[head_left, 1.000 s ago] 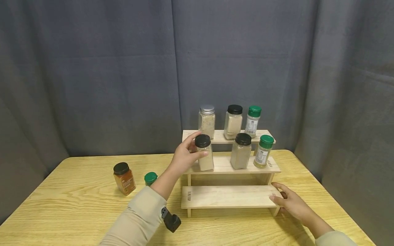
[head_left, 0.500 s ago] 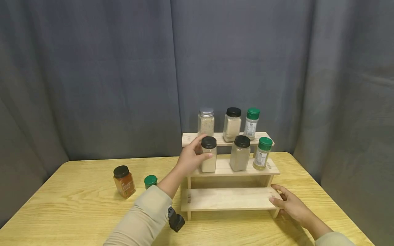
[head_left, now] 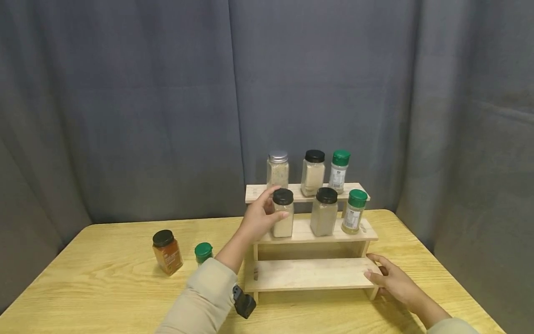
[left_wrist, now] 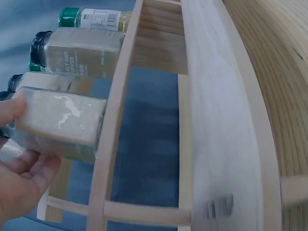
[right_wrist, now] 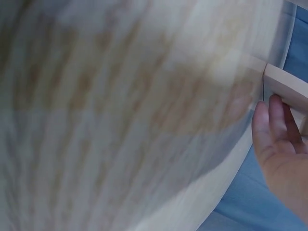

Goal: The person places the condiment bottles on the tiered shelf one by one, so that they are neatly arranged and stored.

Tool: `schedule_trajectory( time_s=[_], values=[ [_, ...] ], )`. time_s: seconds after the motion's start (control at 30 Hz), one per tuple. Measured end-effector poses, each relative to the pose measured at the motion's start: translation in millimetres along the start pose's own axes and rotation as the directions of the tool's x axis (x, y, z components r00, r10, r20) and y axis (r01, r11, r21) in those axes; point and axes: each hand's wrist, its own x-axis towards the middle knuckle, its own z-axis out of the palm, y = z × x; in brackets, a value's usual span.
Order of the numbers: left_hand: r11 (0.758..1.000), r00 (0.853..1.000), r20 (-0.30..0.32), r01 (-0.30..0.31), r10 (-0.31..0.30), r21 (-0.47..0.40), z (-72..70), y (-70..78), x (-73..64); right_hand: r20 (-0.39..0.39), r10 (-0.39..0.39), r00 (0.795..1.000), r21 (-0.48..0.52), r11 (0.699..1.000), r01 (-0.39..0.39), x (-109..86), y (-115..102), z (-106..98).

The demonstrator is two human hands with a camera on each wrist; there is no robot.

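My left hand (head_left: 259, 219) grips a square glass spice jar (head_left: 283, 226) with a black lid and pale powder. The jar stands upright at the left of the middle tier of a wooden three-step rack (head_left: 313, 274). Thumb and fingers lie on its sides in the left wrist view. At the rack's lower right, my right hand (head_left: 394, 280) holds the end of the bottom step, thumb on top. Its fingers (right_wrist: 277, 118) show beside the wood in the right wrist view. To the held jar's right stand another black-lidded jar (head_left: 324, 215) and a green-capped bottle (head_left: 352, 215).
The top tier bears a silver-lidded jar (head_left: 277, 174), a black-lidded jar (head_left: 313, 176) and a green-capped bottle (head_left: 339, 174). On the table's left stand an orange-red spice jar (head_left: 168, 255) and a green-capped container (head_left: 203, 252), partly behind my left arm. Grey curtains (head_left: 158, 116) hang behind.
My left hand has moved the black-lidded jar a little to the right along the middle tier. My right hand keeps its hold on the rack. The head view has tilted slightly up.
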Motion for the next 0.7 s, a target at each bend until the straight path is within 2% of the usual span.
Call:
schedule_trajectory(
  time_s=[0.17,0.3,0.43,0.5,0.7],
  values=[
    [0.997,0.998,0.003,0.065,-0.065,-0.051,0.0,1.0,-1.8,0.01,0.009,1.0,-0.018,1.0,-0.009,0.6,0.7,0.4],
    [0.986,0.995,0.028,0.095,-0.092,-0.139,-0.8,2.9,-2.1,0.005,0.015,1.0,-0.05,0.999,-0.014,-0.6,-0.4,0.1],
    [0.973,0.99,0.045,0.142,-0.136,-0.182,-6.5,20.9,-8.5,0.0,0.003,1.0,-0.062,0.998,-0.003,-1.1,-3.4,-1.0],
    [0.97,0.987,0.037,0.162,-0.158,-0.179,-8.5,22.2,-9.3,0.005,-0.004,1.0,-0.055,0.998,0.004,-0.7,-3.9,-1.3],
    [0.969,0.986,0.017,0.165,-0.165,-0.186,-14.8,4.3,-12.1,0.022,-0.011,1.0,-0.035,0.999,0.012,-0.3,-1.3,-0.8]
  ],
)
